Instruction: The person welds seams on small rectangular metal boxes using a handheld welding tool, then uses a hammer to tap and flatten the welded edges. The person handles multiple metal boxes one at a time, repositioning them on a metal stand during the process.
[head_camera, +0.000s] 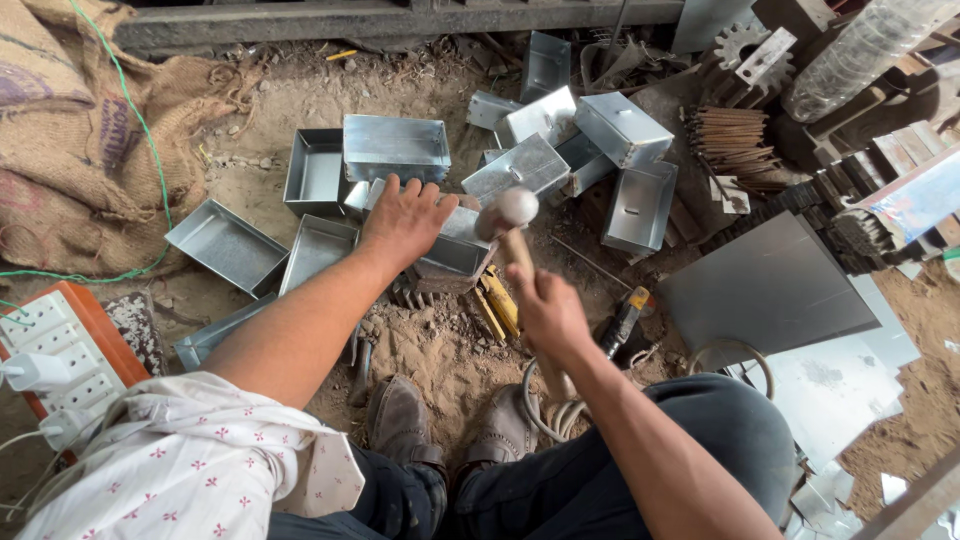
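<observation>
Head view is showing a person sitting low over a dirt floor (440, 360), working on a small galvanized metal box (455, 250) that is resting on a dark metal block (440, 280) just ahead of their shoes. Their left hand (405, 220) is pressing down on the box, fingers spread flat. Their right hand (545, 312) is gripping the wooden handle of a hammer (512, 215), fingers wrapped tight, its head hovering just beside the box. Finished metal boxes (395, 148) are lying scattered around, a burlap sack (80, 150) is slumping on the left, and a power strip (55, 350) is sitting near the left sleeve.
</observation>
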